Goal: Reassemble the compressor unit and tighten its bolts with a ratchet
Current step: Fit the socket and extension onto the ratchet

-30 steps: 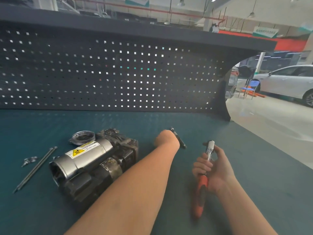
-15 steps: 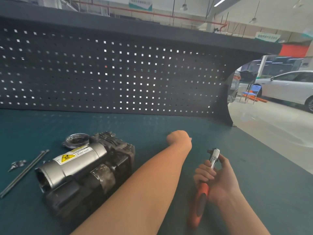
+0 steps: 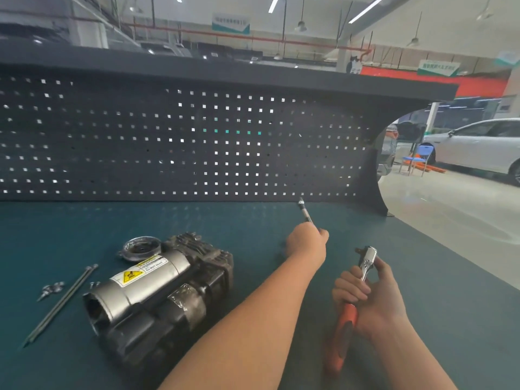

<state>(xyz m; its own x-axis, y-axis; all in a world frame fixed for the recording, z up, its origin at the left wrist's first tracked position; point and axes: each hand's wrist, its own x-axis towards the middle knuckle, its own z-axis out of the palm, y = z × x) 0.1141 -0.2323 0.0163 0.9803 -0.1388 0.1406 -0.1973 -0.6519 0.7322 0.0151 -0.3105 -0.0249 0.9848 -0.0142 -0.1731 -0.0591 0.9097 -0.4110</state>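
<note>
Our right hand (image 3: 365, 294) grips the ratchet (image 3: 351, 308) head-up, ready for the extension bar (image 3: 305, 213) our left hand (image 3: 308, 243) holds. The compressor (image 3: 157, 294) lies mid-desk (image 3: 450, 319), bolts (image 3: 60, 304) loose by its left edge.

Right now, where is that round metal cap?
In the head view, the round cap lies on the green bench, left of centre, against the compressor's far end, near the pegboard.

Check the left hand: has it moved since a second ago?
Yes. The left hand has lifted the extension bar off the bench mat; its tip now overlaps the pegboard's bottom edge.
</note>
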